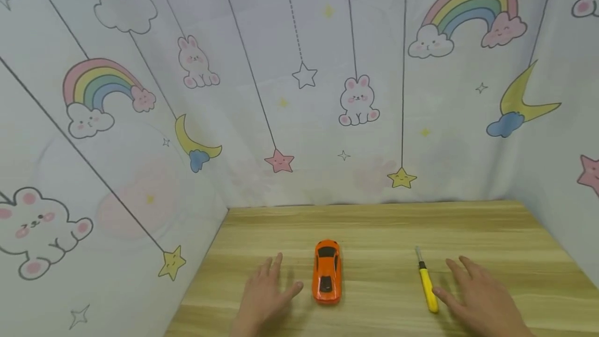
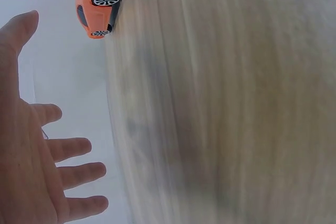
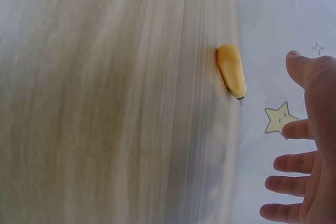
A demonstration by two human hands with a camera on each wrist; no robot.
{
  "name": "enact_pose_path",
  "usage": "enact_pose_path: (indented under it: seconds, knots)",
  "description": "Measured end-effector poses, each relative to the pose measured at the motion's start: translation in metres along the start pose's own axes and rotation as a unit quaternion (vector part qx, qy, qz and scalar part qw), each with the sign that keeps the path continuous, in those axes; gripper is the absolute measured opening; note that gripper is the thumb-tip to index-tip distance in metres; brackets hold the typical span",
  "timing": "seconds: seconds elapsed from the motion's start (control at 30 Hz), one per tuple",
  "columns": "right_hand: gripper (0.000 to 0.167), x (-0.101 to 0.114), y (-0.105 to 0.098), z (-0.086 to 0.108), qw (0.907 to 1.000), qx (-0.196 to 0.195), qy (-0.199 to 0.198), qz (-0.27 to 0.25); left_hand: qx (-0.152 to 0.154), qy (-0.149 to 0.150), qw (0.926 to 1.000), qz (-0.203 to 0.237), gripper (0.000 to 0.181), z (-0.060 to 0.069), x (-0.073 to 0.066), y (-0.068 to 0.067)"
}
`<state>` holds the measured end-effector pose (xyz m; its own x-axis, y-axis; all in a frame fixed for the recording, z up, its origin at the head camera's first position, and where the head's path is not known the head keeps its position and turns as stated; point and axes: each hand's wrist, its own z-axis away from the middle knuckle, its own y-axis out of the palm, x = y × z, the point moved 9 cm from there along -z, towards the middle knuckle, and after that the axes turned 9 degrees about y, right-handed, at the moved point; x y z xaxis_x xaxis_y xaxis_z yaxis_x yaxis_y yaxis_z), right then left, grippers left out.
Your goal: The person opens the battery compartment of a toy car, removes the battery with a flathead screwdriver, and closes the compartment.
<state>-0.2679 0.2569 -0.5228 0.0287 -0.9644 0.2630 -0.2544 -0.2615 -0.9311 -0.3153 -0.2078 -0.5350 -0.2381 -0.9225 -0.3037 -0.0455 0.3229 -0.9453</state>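
Observation:
An orange toy car (image 1: 327,272) with black windows sits near the middle of the wooden table. My left hand (image 1: 265,295) is just left of it, fingers spread, holding nothing. To the right lies a screwdriver (image 1: 428,287) with a yellow handle and a metal shaft pointing away from me. Beside its handle, on the right, is my right hand (image 1: 479,298), also with fingers spread and nothing held. In the left wrist view the car (image 2: 100,1) stands apart from the left hand (image 2: 39,156). The right wrist view shows the yellow handle (image 3: 231,71) apart from the right hand (image 3: 310,156).
The wood-grain table (image 1: 374,222) ends against a pale curtain (image 1: 318,118) printed with rabbits, stars, moons and rainbows. The same cloth encloses the left and right sides of the table.

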Motion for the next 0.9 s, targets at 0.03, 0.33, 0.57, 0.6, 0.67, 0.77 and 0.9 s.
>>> enact_pose_path:
  seconds: [0.03, 0.33, 0.57, 0.6, 0.67, 0.77, 0.9]
  knots:
    - [0.080, 0.001, 0.000, 0.000, 1.0000, 0.000, 0.000, -0.002, -0.001, 0.001, 1.0000, 0.002, 0.097, -0.001, -0.001, 0.000]
    - [0.079, 0.014, -0.004, -0.003, 0.9997, 0.003, 0.012, -0.023, -0.028, 0.003, 0.9994, 0.023, 0.093, -0.001, -0.006, -0.007]
    - [0.079, 0.018, -0.005, -0.005, 0.9995, -0.015, 0.005, -0.028, -0.039, 0.005, 0.9987, 0.031, 0.092, 0.000, -0.007, -0.007]
    - [0.078, 0.019, -0.006, -0.005, 0.9993, -0.019, 0.003, -0.031, -0.041, 0.005, 0.9987, 0.031, 0.091, 0.000, -0.007, -0.008]
    - [0.078, 0.019, -0.004, -0.006, 0.9992, -0.018, 0.005, -0.036, -0.042, 0.005, 0.9986, 0.032, 0.090, 0.000, -0.007, -0.009]
    - [0.077, 0.020, 0.001, -0.008, 0.9988, 0.005, 0.016, -0.045, -0.042, 0.000, 0.9986, 0.031, 0.089, 0.001, -0.007, -0.009]
    - [0.079, 0.019, 0.007, -0.012, 0.9958, 0.049, 0.040, -0.067, -0.043, -0.004, 0.9986, 0.032, 0.088, 0.002, -0.005, -0.008]
